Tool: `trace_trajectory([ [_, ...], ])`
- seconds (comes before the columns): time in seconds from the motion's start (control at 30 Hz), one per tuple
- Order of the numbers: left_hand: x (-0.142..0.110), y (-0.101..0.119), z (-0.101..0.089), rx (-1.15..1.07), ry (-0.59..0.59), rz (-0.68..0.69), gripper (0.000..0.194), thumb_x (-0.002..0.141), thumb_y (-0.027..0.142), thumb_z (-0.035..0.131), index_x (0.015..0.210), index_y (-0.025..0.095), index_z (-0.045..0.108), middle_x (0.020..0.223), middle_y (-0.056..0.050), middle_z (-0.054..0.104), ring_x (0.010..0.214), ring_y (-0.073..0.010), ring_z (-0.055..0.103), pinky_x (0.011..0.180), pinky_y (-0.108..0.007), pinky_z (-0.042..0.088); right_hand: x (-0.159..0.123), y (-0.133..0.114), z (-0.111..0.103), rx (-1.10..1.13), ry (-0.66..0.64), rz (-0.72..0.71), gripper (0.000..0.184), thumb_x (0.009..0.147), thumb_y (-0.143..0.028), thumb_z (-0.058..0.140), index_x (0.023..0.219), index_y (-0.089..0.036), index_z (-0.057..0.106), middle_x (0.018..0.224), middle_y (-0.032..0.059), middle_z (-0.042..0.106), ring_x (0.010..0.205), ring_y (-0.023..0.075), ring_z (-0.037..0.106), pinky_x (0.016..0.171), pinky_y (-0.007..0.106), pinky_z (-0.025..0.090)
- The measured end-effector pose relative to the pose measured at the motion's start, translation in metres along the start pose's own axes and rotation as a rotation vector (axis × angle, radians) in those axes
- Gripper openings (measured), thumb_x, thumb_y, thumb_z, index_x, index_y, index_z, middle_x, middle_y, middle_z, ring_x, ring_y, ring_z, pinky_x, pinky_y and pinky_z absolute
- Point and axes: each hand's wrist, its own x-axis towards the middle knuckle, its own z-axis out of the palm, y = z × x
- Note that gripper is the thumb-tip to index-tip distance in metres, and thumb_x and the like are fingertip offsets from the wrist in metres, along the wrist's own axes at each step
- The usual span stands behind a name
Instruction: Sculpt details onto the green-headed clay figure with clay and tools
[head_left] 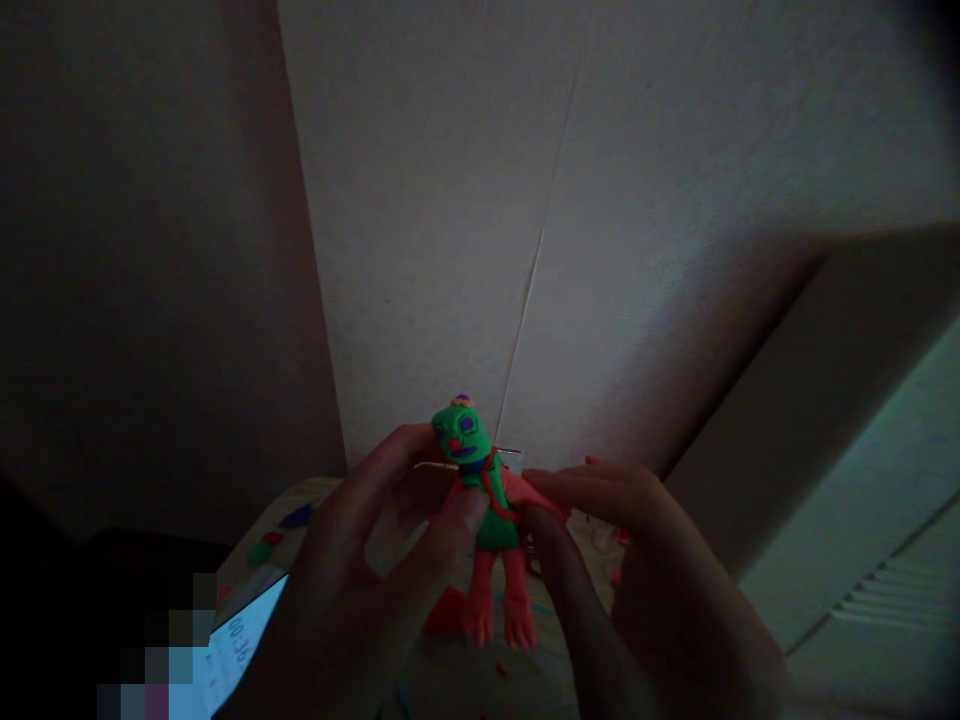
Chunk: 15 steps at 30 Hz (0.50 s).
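Observation:
A small modelling-clay figure (499, 527) is held up in front of me, upright with its head tilted a little to the left. It has a green head and body, purple eyes and mouth, a red nose, a red strap across the chest and pinkish-red limbs. My left hand (375, 560) grips it from the left, thumb on its chest and fingers behind the head and side. With thumb and fingers, my right hand (630, 560) pinches the pinkish-red arm on the figure's right side in view. The feet hang free below both hands.
Beneath the hands is a light wooden table (311, 492). On it lie a lit phone (244, 635) showing digits, a red clay piece (448, 612), a green clay piece (259, 552) and a dark blue piece (297, 517). A pale wall (435, 250) rises behind; a light cabinet (885, 530) stands right.

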Motion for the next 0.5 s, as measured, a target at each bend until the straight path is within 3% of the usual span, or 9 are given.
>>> trace_trajectory([
  [0.5,-0.0010,0.0069,0.0031,0.014,0.019,-0.102,0.025,0.071,0.039,0.073,0.094,0.029,0.070,0.090,0.000,0.076,0.089,-0.0232,0.073,0.074,-0.029,0.063,0.0009,-0.0020,0.0022,0.063,-0.004,0.064,0.009,0.086,-0.018,0.062,0.088,-0.024,0.067,0.079,-0.0017,0.070,0.068,0.0137,0.065,0.064,0.027,0.051],
])
